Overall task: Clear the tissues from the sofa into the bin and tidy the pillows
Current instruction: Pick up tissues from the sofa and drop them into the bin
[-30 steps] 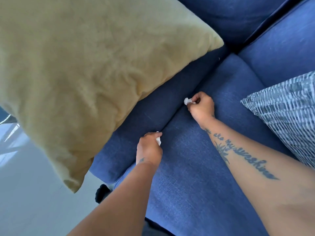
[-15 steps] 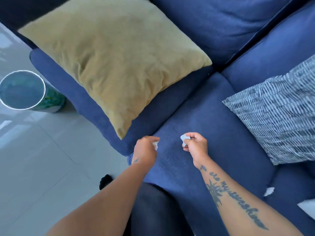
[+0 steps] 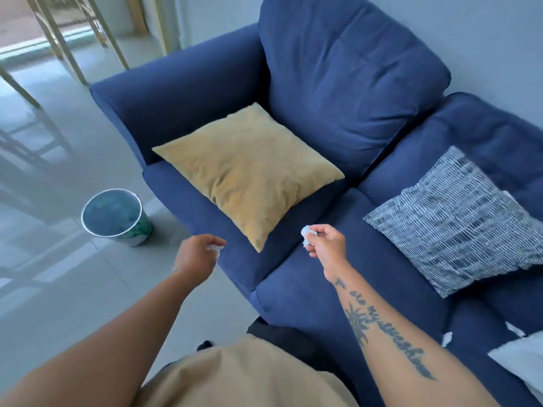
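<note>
Pinching crumpled white tissue scraps (image 3: 307, 235) in left hand (image 3: 195, 255) and right hand (image 3: 327, 245). Lying at twelve o'clock on navy fabric sofa (image 3: 338, 83), mustard square pillow (image 3: 249, 171); standing at ten on grey tiles (image 3: 58, 289), round green bin (image 3: 141, 227).

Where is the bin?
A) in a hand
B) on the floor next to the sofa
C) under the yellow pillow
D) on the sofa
B: the bin stands on the floor, beside the armrest end of the sofa.
</note>
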